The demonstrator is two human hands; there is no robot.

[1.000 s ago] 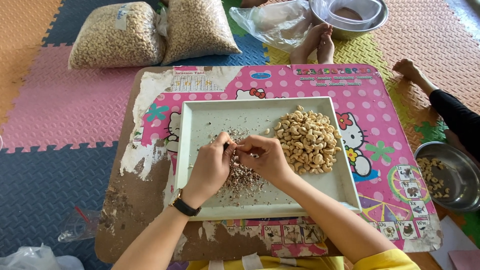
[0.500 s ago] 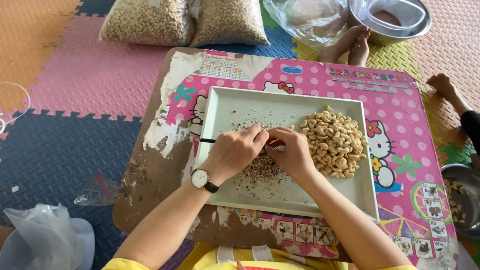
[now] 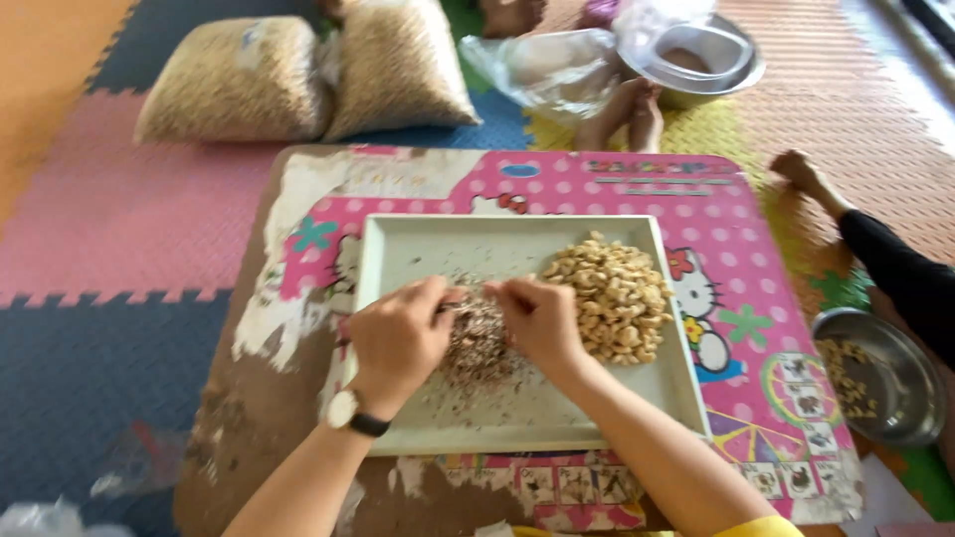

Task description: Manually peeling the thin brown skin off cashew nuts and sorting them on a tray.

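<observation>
Both hands sit mid-tray [image 3: 398, 239] – left hand [image 3: 398, 343] and right hand [image 3: 537, 318] pinch something tiny, too blurry to tell. Left side bare; nuts [image 3: 607, 293] crowd right. Hands barely moved – view shifted.

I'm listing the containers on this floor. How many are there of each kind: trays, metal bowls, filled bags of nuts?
Tray: 1
Metal bowls: 2, one far right, one at the top
Filled bags of nuts: 2, left and right
Total: 5
</observation>
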